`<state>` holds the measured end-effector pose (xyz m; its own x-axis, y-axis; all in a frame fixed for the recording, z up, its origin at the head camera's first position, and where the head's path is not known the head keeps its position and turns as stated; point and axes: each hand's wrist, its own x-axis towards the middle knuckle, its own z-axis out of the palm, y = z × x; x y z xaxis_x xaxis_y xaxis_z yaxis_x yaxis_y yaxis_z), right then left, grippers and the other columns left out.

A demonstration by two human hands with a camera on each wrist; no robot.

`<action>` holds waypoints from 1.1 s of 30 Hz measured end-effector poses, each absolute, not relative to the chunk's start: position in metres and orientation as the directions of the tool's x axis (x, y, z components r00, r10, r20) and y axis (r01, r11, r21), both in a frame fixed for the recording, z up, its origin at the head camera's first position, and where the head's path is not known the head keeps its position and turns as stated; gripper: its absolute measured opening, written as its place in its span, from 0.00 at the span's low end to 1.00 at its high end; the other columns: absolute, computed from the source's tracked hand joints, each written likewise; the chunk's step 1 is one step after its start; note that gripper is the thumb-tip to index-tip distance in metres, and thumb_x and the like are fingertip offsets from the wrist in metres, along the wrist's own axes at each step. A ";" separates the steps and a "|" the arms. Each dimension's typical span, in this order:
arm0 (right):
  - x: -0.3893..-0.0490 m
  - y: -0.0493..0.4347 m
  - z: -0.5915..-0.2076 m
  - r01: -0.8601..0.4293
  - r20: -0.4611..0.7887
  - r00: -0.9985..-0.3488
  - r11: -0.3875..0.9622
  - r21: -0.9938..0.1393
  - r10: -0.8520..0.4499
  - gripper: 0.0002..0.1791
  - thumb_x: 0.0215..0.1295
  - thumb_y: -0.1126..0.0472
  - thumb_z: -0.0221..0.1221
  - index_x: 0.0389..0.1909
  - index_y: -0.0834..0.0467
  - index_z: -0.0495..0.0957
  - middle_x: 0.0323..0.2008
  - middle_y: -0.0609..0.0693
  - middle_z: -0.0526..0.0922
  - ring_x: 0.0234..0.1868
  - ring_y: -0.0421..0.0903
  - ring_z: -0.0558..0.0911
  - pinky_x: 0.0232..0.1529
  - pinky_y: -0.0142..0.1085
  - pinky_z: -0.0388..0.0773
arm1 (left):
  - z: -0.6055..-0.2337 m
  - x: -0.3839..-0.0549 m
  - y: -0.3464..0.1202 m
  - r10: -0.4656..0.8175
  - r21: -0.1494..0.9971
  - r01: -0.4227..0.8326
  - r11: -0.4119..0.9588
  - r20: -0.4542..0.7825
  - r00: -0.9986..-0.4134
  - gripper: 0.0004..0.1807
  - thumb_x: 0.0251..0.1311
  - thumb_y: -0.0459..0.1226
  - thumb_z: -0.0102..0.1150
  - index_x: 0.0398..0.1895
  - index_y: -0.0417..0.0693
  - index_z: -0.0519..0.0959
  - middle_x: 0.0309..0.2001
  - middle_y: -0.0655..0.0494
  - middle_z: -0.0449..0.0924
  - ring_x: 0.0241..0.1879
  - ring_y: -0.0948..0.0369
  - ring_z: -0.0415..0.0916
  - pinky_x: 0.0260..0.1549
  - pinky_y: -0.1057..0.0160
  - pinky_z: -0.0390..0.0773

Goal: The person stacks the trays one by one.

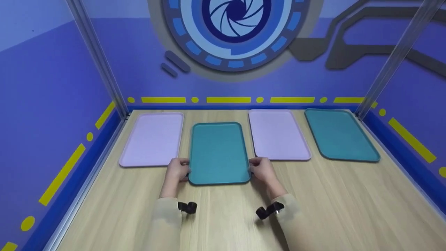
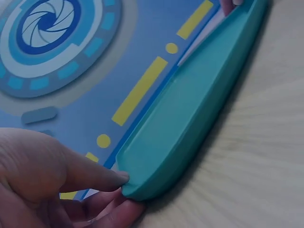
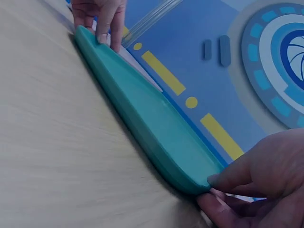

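Note:
Between the two hands is a teal rectangular tray [image 1: 219, 153] with rounded corners and a low rim. The left hand [image 1: 178, 169] pinches its left edge near the front corner; in the left wrist view the thumb [image 2: 116, 176] lies on the rim with fingers beneath. On the opposite edge, the right hand [image 1: 262, 169] pinches the rim the same way, its thumb [image 3: 223, 178] on top in the right wrist view. The tray's front edge shows a shadow below it; whether its far end touches the table cannot be told.
A lilac tray [image 1: 153, 139] lies left of the held tray on the wooden table [image 1: 223, 216]. To the right lie another lilac tray [image 1: 280, 136] and a second teal tray [image 1: 343, 136]. Blue patterned walls [image 1: 223, 83] enclose the back and sides.

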<state>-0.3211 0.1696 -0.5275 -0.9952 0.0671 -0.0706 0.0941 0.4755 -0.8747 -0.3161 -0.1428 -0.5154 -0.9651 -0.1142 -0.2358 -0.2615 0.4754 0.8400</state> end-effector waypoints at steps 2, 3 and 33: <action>-0.320 0.171 -0.527 0.109 -0.093 -0.994 0.450 -0.886 0.058 0.18 0.58 0.76 0.59 0.51 0.75 0.81 0.32 0.54 0.80 0.32 0.42 0.76 0.28 0.28 0.77 | -0.515 -0.314 -0.144 -0.104 0.849 -0.289 0.443 -0.271 -0.957 0.26 0.66 0.25 0.51 0.68 0.35 0.75 0.59 0.34 0.79 0.46 0.54 0.80 0.32 0.61 0.88; -0.319 0.171 -0.526 0.113 -0.102 -0.994 0.442 -0.890 0.049 0.19 0.58 0.76 0.59 0.51 0.75 0.80 0.31 0.53 0.79 0.31 0.41 0.75 0.27 0.28 0.77 | -0.514 -0.313 -0.144 -0.098 0.849 -0.299 0.436 -0.286 -0.953 0.26 0.66 0.25 0.51 0.69 0.35 0.74 0.59 0.35 0.79 0.45 0.55 0.80 0.31 0.62 0.87; -0.313 0.183 -0.524 0.191 -0.200 -0.980 0.358 -0.914 0.013 0.18 0.62 0.72 0.64 0.53 0.73 0.80 0.32 0.53 0.84 0.26 0.40 0.81 0.25 0.31 0.81 | -0.516 -0.308 -0.146 -0.086 0.865 -0.324 0.383 -0.316 -0.945 0.28 0.64 0.24 0.54 0.70 0.38 0.73 0.59 0.37 0.78 0.41 0.58 0.77 0.28 0.65 0.85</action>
<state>-0.3128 0.1829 -0.5239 -0.9798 0.0133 -0.1996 0.1910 0.3577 -0.9141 -0.3082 -0.1458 -0.5157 -0.9448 -0.0855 -0.3163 -0.3242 0.3834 0.8648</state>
